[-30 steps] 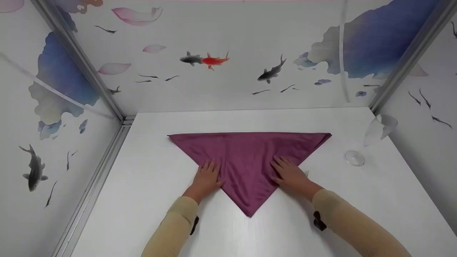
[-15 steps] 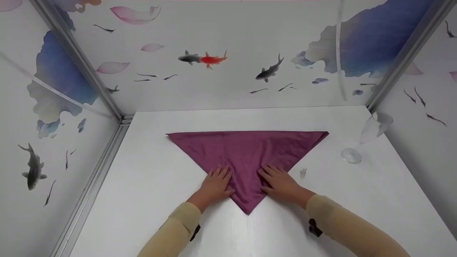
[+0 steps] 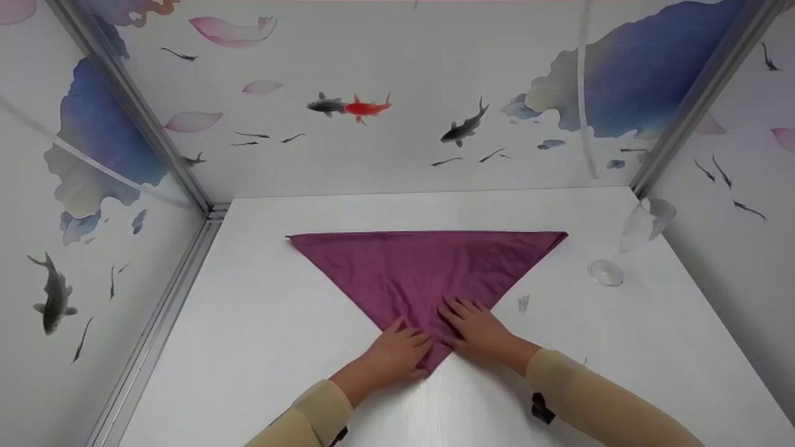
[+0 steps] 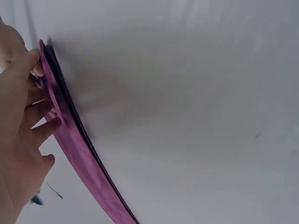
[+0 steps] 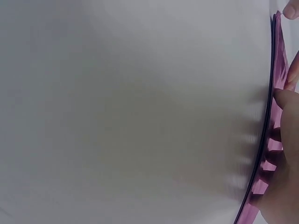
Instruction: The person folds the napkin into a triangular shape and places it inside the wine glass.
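- Head view: the purple cloth lies in a triangle on the bench, long edge away from you, point towards you. Your left hand rests near that point, your right hand on the right slanting edge—apart, fingers extended, gripping nothing. The step looks like smoothing: press lightly, because dragging could shift the layers.
- Creases run between your hands towards the point; I'd stroke from the middle outwards. What lies under your palms can't be seen.
- The glass seems to stand upright off to the right, apart from the cloth—mind your right sleeve. A small pale thing, too small to name, sits near the right edge; an outward sweep could catch it.
- Left wrist view: the fingers spread over the cloth, by its edge.
- Right wrist view: a dark line borders the purple edge, probably stacked layers; line them up.
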Available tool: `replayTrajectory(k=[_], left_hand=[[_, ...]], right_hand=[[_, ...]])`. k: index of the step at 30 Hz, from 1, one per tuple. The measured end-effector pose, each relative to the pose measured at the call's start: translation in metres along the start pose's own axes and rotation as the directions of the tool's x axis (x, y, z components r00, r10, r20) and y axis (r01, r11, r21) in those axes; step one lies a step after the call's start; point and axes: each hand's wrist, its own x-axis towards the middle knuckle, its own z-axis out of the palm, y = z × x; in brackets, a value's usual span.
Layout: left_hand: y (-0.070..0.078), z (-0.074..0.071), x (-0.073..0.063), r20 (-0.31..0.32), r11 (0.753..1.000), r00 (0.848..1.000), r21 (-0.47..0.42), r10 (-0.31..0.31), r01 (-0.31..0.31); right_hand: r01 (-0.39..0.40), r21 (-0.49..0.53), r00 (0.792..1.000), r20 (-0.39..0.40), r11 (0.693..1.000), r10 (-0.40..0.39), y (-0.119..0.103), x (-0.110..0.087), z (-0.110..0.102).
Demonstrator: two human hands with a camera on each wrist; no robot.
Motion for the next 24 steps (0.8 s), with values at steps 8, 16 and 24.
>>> replayTrajectory(k=[8, 16, 24], left_hand=[[0.012, 0.003, -0.007, -0.268, 0.993, 0.957, 0.060, 0.113, -0.100], [0.013, 0.003, -0.008, -0.301, 0.990, 0.947, 0.122, 0.111, -0.077], [0.014, 0.005, -0.003, -0.349, 0.969, 0.922, 0.229, 0.167, -0.089]], right_hand=[[0.003, 0.034, 1.000, 0.002, 0.999, -0.003, -0.009, -0.006, -0.001], [0.107, 0.023, 0.991, 0.074, 0.994, -0.109, -0.029, -0.020, -0.006], [0.267, -0.020, 0.964, 0.016, 0.963, -0.267, -0.041, -0.031, -0.006]])
